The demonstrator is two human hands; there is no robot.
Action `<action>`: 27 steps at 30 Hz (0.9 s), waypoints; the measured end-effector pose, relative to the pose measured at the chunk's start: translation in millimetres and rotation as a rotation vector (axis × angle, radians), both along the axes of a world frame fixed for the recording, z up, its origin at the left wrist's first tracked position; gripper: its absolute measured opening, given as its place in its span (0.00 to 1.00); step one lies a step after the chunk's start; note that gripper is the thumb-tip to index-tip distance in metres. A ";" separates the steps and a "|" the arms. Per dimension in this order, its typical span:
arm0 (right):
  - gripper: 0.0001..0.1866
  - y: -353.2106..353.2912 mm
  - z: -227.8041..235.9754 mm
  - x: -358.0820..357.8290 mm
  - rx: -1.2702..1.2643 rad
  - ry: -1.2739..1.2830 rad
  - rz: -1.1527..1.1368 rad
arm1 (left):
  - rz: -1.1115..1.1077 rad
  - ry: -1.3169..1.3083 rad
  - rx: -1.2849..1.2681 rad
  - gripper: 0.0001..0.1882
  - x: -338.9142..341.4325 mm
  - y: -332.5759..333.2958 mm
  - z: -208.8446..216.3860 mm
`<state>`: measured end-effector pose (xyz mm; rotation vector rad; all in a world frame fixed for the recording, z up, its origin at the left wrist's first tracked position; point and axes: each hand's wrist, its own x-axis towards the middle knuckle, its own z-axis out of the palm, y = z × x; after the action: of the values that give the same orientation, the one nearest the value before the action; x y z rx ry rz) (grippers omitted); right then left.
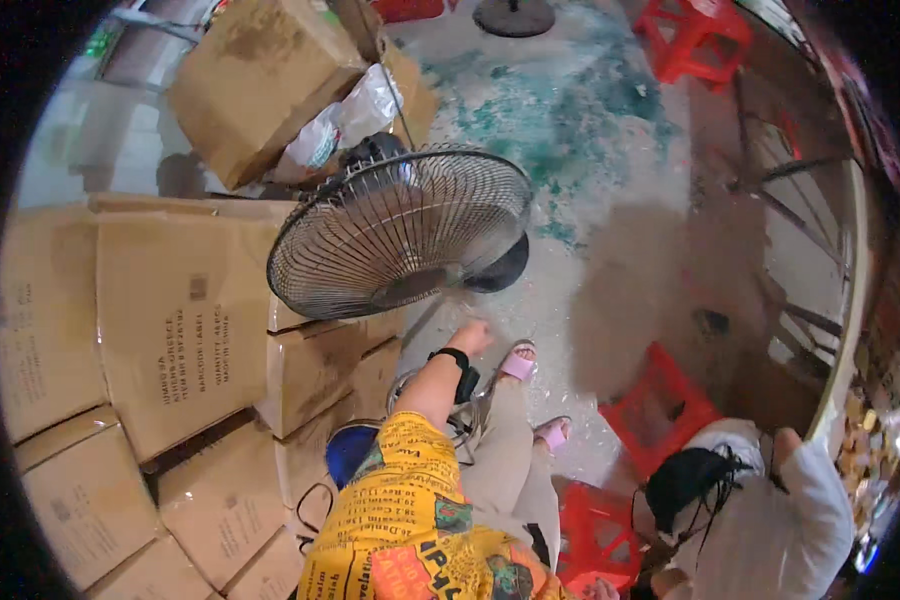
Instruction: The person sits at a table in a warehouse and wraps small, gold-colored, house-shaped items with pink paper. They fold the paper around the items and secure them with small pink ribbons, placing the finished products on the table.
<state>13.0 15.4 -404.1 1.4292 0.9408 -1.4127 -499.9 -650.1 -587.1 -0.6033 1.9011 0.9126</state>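
My left hand point(473, 336), with a black band on its wrist, reaches forward just below the front rim of a black floor fan point(400, 235). Its fingers are small and smeared, so their grip cannot be made out, nor whether they touch the fan. The fan's wire cage is tilted upward, and a dark round part point(500, 265) shows behind its right side. What seems to be my right hand point(600, 590) is cut off by the lower edge, next to a red plastic stool point(598, 538); its fingers are mostly hidden.
Stacked cardboard cartons point(185, 320) fill the left side. A large open carton point(265, 85) with white plastic bags point(370, 105) stands beyond the fan. Another red stool point(658, 408) stands right of my feet. A person in a light shirt point(770, 520) bends at the lower right, beside a table edge point(845, 340).
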 end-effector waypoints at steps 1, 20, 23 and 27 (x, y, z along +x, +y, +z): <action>0.17 -21.3 -1.1 10.2 0.121 0.258 0.240 | -0.207 0.027 0.017 0.22 3.1 1.9 14.1; 0.17 -327.1 89.8 60.6 0.596 0.284 -0.015 | -1.109 0.190 0.058 0.20 -39.1 33.5 8.2; 0.17 -360.9 93.5 78.4 0.707 0.322 -0.010 | -1.217 0.028 0.037 0.23 -30.3 119.9 104.8; 0.15 -356.7 98.5 139.6 0.863 0.253 -0.004 | -1.426 0.086 0.037 0.25 39.1 226.8 133.1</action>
<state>152.6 -341.3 -305.6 1.8673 1.8571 -1.2513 -460.8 -423.3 -454.0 0.8057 1.7773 0.0093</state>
